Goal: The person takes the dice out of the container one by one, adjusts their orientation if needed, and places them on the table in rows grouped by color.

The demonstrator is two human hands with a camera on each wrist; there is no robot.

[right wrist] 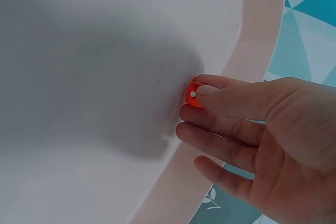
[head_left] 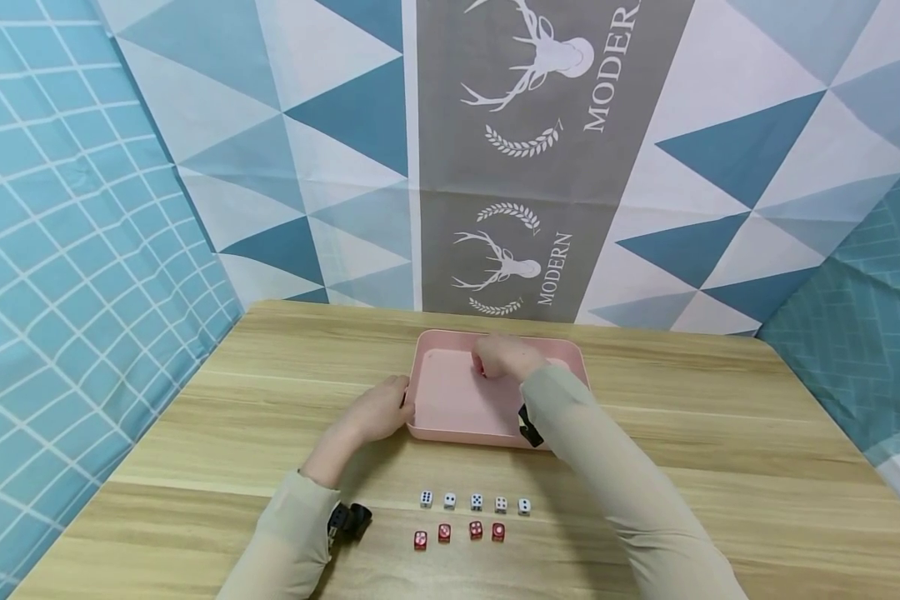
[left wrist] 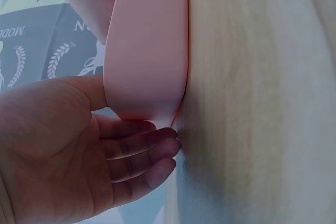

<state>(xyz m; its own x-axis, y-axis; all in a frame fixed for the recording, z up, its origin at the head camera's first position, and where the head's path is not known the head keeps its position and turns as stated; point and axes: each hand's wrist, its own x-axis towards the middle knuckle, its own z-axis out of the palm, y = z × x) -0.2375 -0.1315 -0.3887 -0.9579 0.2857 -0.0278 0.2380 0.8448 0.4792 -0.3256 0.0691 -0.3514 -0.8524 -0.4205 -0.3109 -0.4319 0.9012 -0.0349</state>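
A shallow pink tray (head_left: 457, 436) sits on the table near the wall. My left hand (head_left: 378, 410) grips its near left corner. In the left wrist view, the thumb lies over the rim while the curled fingers (left wrist: 139, 163) are at the outer wall, close to the tabletop. Inside the tray, toward the back, my right hand (head_left: 504, 357) pinches a red die (right wrist: 193, 95) between thumb and index finger. One white pip shows on that die. The right forearm covers part of the tray's right side.
In front of the tray, several white dice (head_left: 476, 502) form a row on the wooden table (head_left: 307, 358). Nearer me is a row of several red dice (head_left: 476, 530). A patterned cloth wall (head_left: 345, 167) rises behind the table's far edge.
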